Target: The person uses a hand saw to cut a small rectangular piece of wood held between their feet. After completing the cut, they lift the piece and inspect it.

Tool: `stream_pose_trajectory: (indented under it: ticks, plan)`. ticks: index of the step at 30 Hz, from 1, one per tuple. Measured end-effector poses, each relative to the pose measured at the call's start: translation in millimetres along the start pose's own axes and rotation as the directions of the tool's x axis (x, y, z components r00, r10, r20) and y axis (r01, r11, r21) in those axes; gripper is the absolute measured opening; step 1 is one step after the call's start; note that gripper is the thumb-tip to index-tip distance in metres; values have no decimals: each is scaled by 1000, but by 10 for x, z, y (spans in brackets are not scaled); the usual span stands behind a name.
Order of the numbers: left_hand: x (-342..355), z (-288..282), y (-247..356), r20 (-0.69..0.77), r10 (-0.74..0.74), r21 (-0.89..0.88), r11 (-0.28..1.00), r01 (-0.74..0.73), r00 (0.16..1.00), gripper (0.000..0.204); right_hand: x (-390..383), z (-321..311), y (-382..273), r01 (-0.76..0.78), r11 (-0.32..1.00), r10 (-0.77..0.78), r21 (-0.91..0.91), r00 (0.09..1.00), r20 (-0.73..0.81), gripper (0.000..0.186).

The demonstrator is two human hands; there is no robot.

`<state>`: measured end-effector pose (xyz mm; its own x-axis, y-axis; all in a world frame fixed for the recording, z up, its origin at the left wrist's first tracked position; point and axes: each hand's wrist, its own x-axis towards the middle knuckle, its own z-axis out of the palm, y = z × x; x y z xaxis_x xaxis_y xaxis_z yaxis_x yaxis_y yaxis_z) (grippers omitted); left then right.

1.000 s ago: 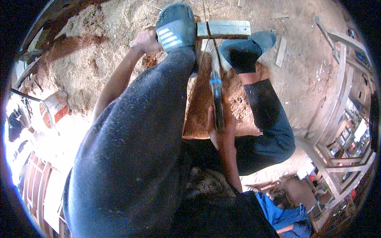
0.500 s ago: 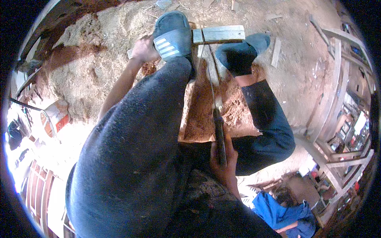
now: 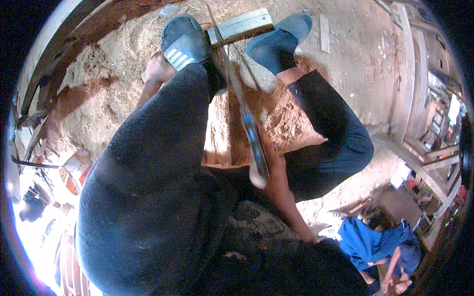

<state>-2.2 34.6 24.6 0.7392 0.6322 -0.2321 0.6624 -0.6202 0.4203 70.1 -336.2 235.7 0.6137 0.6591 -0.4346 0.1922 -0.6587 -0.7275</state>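
My right hand (image 3: 272, 157) is closed around the straight, dark handle of a handsaw (image 3: 233, 81). Its long narrow blade runs away from me and crosses the left part of a pale wooden piece (image 3: 247, 25). My left hand (image 3: 159, 68) is beside the striped sandal (image 3: 181, 45) on my left foot, its fingers partly hidden. A pale wooden end shows at its outer side; whether this belongs to the same piece is hidden by the sandal. My right foot (image 3: 274, 52) rests against the piece's right end.
Between my legs are a wooden beam (image 3: 217, 130) and reddish sawdust (image 3: 291, 126). A loose wood strip (image 3: 324, 33) lies beyond my right foot. Timber frames (image 3: 412, 64) stand at right; a bucket (image 3: 74, 172) is at left. Someone in blue (image 3: 373, 241) sits at lower right.
The saw has come back toward me, its handle tilting left, and my right hand has moved up and forward in view. The view has swung, shifting feet and wood leftward.
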Motion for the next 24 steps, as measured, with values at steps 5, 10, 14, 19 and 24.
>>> stream_pose_trajectory:
  ticks: [5, 10, 14, 19, 24]
  plan:
    - [27, 70, -30, 11, 9, 5, 1000, -9, 1000, 54, 256, 111, -24, -19, 999, 18, -38, 1000, -15, 72]
    - [22, -9, -60, 12, 4, 16, 1000, -4, 1000, 54, -303, -6, -72, -24, 999, 27, 42, 997, -66, 69]
    - [136, 187, 141, 33, 55, -17, 998, -54, 998, 54, 628, -22, -222, -47, 999, 47, -2, 999, 5, 74]
    - [-69, -115, -110, 20, -3, 46, 999, 2, 1000, 54, -10, 38, 123, 94, 986, -85, 135, 994, -70, 62]
    - [-90, -91, -14, 14, 33, 32, 999, -33, 999, 53, 638, 89, -27, 29, 995, -33, -100, 999, -35, 50]
